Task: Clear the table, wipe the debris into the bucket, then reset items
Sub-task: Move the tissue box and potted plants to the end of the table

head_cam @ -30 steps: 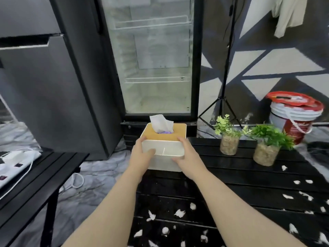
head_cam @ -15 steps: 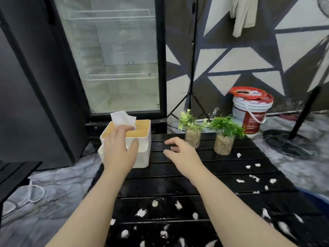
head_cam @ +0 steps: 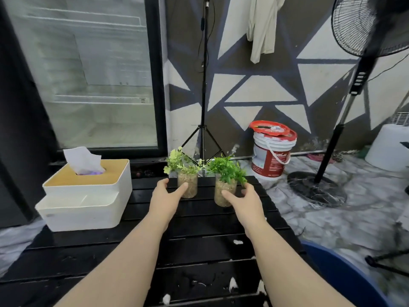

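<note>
Two small green plants in glass jars stand at the far edge of the black slatted table (head_cam: pixel 199 240). My left hand (head_cam: pixel 166 196) is open, its fingers spread around the left plant jar (head_cam: pixel 188 185) and touching its side. My right hand (head_cam: pixel 245 200) is open and cupped around the right plant jar (head_cam: pixel 222 193). A white tissue box (head_cam: pixel 86 196) with a wooden lid sits at the table's left end, apart from both hands. White paper scraps (head_cam: pixel 232 284) lie on the near part of the table.
A white and red bucket (head_cam: pixel 272 151) with a red lid stands on the floor behind the table. A blue tub rim (head_cam: pixel 345 273) shows at the lower right. A standing fan (head_cam: pixel 327 173), a tripod (head_cam: pixel 202 129) and a glass-door fridge (head_cam: pixel 88 85) stand behind.
My left hand has let go of the tissue box, which rests on the table's left end. Both hands have moved to the two plant jars. The view has swung right.
</note>
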### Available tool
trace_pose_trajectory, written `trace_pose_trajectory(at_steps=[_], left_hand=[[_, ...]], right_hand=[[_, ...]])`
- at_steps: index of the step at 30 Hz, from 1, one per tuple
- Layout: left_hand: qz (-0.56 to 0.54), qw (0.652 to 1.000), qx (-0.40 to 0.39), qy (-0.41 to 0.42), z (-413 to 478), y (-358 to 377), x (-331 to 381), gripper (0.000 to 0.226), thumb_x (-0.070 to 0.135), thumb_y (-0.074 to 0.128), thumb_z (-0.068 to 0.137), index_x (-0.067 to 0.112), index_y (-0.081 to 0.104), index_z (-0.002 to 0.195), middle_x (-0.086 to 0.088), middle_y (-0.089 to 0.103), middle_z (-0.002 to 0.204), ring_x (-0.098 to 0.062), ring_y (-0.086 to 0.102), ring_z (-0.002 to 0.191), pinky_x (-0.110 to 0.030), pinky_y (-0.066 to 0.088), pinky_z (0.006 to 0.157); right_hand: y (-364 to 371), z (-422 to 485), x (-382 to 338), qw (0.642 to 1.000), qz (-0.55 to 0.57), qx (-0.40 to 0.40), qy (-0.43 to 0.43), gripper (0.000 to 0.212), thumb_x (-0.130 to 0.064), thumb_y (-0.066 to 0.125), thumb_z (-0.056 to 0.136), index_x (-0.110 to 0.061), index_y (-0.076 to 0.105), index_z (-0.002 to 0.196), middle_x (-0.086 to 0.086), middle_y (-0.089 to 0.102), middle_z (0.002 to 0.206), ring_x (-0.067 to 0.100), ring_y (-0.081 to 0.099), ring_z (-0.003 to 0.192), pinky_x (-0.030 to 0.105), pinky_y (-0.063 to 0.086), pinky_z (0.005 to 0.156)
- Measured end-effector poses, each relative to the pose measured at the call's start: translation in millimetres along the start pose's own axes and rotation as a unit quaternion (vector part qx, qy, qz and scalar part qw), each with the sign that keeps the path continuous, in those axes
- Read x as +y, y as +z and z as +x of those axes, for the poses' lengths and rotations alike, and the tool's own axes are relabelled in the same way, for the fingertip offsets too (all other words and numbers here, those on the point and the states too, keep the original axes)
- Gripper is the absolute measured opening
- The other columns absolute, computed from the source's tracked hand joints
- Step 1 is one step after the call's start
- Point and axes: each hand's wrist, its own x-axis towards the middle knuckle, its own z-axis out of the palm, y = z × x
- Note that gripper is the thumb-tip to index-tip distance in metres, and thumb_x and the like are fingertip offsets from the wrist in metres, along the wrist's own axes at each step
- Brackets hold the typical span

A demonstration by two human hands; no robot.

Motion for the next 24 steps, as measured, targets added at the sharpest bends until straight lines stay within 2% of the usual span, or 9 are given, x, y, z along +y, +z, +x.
trace_pose_trajectory(at_steps=[6,11,14,18,21,24], left_hand=[[0.04,0.998,-0.018,0.036,33,19,0,0.078,0.036,0.073,0.072,0.014,0.035,0.136,-0.008,0.047,0.137,-0.025,0.048,0.122,-0.037,0.041,0.101],[0.042,0.997,-0.023,0.065,41,22,3,0.052,0.032,0.074,0.072,0.018,0.051,0.117,-0.004,0.06,0.12,-0.024,0.056,0.109,-0.039,0.046,0.096],[0.046,0.996,-0.008,0.082,40,16,-2,0.05,0.034,0.073,0.072,0.018,0.052,0.115,-0.004,0.06,0.118,-0.024,0.056,0.109,-0.043,0.046,0.097],[0.029,0.996,0.025,0.077,35,-15,-10,0.052,0.037,0.071,0.074,0.017,0.05,0.117,-0.004,0.06,0.12,-0.022,0.056,0.109,-0.044,0.046,0.097],[0.031,0.995,0.062,0.073,32,-46,-14,0.047,0.035,0.069,0.077,0.016,0.049,0.115,-0.004,0.06,0.118,-0.023,0.056,0.108,-0.042,0.045,0.097],[0.045,0.993,0.089,0.068,31,-66,-16,0.042,0.033,0.068,0.078,0.017,0.048,0.111,-0.002,0.059,0.111,-0.025,0.056,0.106,-0.042,0.046,0.094]], right_hand=[[12,30,0,0.998,0.034,-0.043,-0.019,0.072,-0.041,0.082,0.062,-0.018,0.05,0.123,0.001,0.061,0.116,0.021,0.057,0.108,0.038,0.047,0.093],[20,41,-5,0.999,0.029,-0.016,-0.034,0.071,-0.034,0.082,0.066,-0.016,0.047,0.125,0.002,0.06,0.117,0.022,0.057,0.108,0.034,0.047,0.088],[26,37,-10,0.998,0.046,-0.019,-0.046,0.064,-0.034,0.082,0.066,-0.02,0.05,0.12,-0.001,0.06,0.112,0.018,0.057,0.1,0.03,0.044,0.081],[44,30,-22,0.994,0.077,-0.049,-0.059,0.057,-0.04,0.083,0.06,-0.03,0.051,0.107,-0.006,0.062,0.108,0.017,0.059,0.102,0.036,0.047,0.089],[66,24,-35,0.989,0.097,-0.088,-0.074,0.056,-0.032,0.084,0.064,-0.027,0.052,0.11,-0.003,0.062,0.111,0.015,0.059,0.102,0.027,0.045,0.083],[93,17,-46,0.984,0.101,-0.123,-0.077,0.062,-0.031,0.084,0.064,-0.021,0.053,0.117,-0.002,0.062,0.114,0.015,0.058,0.104,0.027,0.044,0.082]])
